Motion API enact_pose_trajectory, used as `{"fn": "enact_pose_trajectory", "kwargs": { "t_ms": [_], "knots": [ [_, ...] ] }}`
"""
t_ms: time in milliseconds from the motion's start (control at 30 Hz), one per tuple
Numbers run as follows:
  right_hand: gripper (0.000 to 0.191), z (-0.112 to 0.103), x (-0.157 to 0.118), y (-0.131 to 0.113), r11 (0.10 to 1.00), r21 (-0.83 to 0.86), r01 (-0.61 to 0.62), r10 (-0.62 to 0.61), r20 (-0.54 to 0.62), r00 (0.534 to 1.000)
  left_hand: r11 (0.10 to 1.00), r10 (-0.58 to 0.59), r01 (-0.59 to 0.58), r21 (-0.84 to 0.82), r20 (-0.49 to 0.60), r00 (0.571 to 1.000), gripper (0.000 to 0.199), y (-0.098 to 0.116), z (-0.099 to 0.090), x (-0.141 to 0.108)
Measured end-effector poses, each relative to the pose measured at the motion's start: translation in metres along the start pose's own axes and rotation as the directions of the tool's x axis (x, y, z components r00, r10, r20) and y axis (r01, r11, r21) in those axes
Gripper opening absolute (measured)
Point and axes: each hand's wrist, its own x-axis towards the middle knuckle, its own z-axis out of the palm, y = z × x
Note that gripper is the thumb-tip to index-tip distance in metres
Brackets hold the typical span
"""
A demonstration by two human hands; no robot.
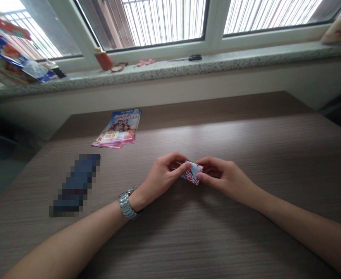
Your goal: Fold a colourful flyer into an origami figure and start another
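Observation:
Between my two hands is a small folded piece of printed paper (pixel 191 177), light blue with a red and white pattern. My left hand (pixel 170 168), with a metal watch (pixel 126 203) on its wrist, pinches the paper's left side with thumb and fingers. From the other side, my right hand (pixel 219 173) grips the right edge, its thumb on the front face. The fingers behind the paper are partly hidden. Both hands are just above the wooden table (pixel 164 240), near its middle.
A stack of printed flyers (pixel 119 128) lies at the table's back left. Nearer is a blurred-out dark flat object (pixel 77 186). On the stone windowsill (pixel 153 71) are an orange bottle (pixel 103 59), dark-handled scissors (pixel 194 58), a colourful package (pixel 10 58) and a pale container (pixel 339 29).

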Motion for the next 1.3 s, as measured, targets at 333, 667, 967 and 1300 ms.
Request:
{"fn": "enact_pose_trajectory", "kwargs": {
  "t_ms": [333, 667, 967, 1300],
  "knots": [
    [0.024, 0.0, 0.0, 0.0, 1.0, -0.016, -0.012, 0.012, -0.002, 1.0, 0.997, 0.013, -0.013, -0.076, 0.0, 1.0, 0.027, -0.002, 0.0, 0.0],
    [0.028, -0.004, 0.001, 0.002, 1.0, 0.0, 0.012, -0.012, -0.021, 1.0, 0.999, -0.011, 0.011, -0.053, 0.002, 1.0, 0.031, -0.004, -0.001, 0.0],
    [0.03, -0.003, 0.0, 0.001, 1.0, 0.009, -0.016, 0.016, -0.013, 1.0, 0.997, -0.012, 0.01, -0.077, -0.025, 1.0, 0.031, -0.003, 0.0, -0.001],
    [0.031, -0.008, 0.003, 0.003, 1.0, -0.022, -0.003, 0.002, -0.019, 1.0, 0.999, 0.023, -0.021, -0.033, 0.044, 0.999, 0.025, 0.001, 0.0, -0.002]
  ]
}}
